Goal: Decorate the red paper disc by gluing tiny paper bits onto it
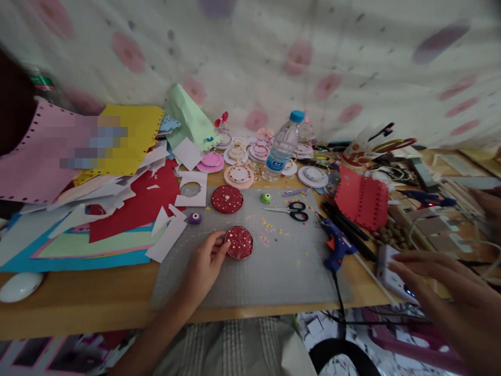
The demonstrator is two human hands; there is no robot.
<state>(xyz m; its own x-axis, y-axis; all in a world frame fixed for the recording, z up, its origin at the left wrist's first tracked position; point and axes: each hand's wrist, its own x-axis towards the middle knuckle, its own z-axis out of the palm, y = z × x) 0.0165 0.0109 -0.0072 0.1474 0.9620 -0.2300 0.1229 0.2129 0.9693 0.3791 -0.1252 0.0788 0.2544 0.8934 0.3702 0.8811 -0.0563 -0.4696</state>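
My left hand (pixel 205 263) pinches the left edge of a small red disc (pixel 239 242) with white stars, held at the grey cutting mat (pixel 203 292). Behind it lies a larger red disc (pixel 227 200) with a small pale piece at its middle. My right hand (pixel 442 282), somewhat blurred, has its fingers stretched out over a white power bank (pixel 387 269) and seems to hold nothing. Between my hands a blue glue gun (pixel 336 244) lies on the mat. Scissors (pixel 291 210), a green paper punch (pixel 266 197), a purple punch (pixel 194 218) and scattered confetti (pixel 270 228) are also there.
Coloured paper sheets (pixel 152 193) pile up at the left. A water bottle (pixel 282 149) stands among several small decorated paper hats (pixel 239 175). At the right are red punched paper (pixel 362 197), brown beads (pixel 391 235), cables, a second glue gun (pixel 425 198) and another person's hand (pixel 489 206).
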